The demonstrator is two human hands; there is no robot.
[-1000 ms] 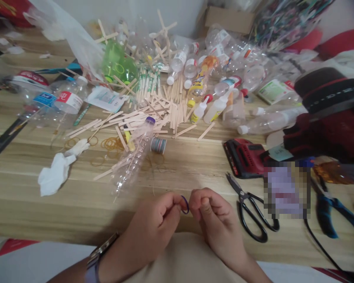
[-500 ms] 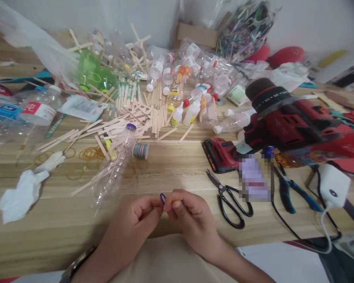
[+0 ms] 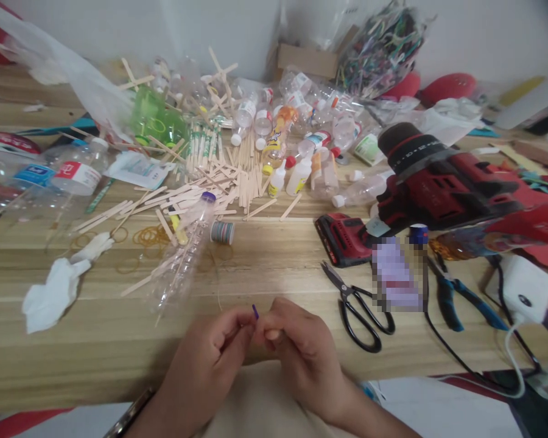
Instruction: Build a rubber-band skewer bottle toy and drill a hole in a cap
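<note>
Tissue lies crumpled left of a clear bottle; next, the left hand pinches a small purple band between thumb and forefinger, just beside the right hand, its fingers curled, their grip impossible to tell; then scissors lie near a red drill.

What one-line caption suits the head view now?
Left hand and right hand meet at a small purple piece, black-handled scissors nearby.
</note>
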